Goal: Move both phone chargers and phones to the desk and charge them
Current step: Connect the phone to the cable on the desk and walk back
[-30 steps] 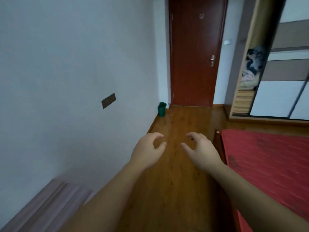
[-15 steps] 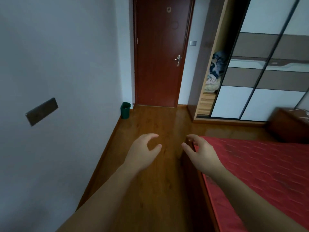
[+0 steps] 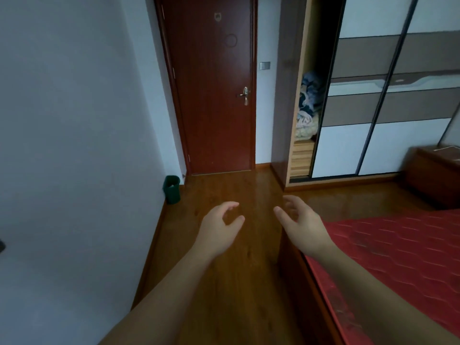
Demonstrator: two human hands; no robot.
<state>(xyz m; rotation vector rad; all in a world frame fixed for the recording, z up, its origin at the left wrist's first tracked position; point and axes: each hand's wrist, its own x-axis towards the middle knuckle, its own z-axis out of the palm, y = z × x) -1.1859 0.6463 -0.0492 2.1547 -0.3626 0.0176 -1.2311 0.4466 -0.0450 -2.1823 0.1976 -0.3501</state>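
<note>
We face a pale wall on our left and a wooden floor running ahead to a dark red door, which is closed. To the right stands a wardrobe with sliding panels; its left end is open and shows folded bedding. A bed with a red cover fills the lower right, and beyond its far end is a dark wooden nightstand.

On the nightstand's top we see a thin pale line; it is too small for us to tell whether it is a charger cable. It lies well apart from both hands, far to the right.

Both arms reach forward over the floor. Our left hand has a narrow, loosely curled grip with thumb and fingers near each other, holding nothing. Our right hand, just beside the bed's corner, has a wider, relaxed grip, also holding nothing.

A small green bin stands against the wall near the door, and a light switch sits right of the door frame.
</note>
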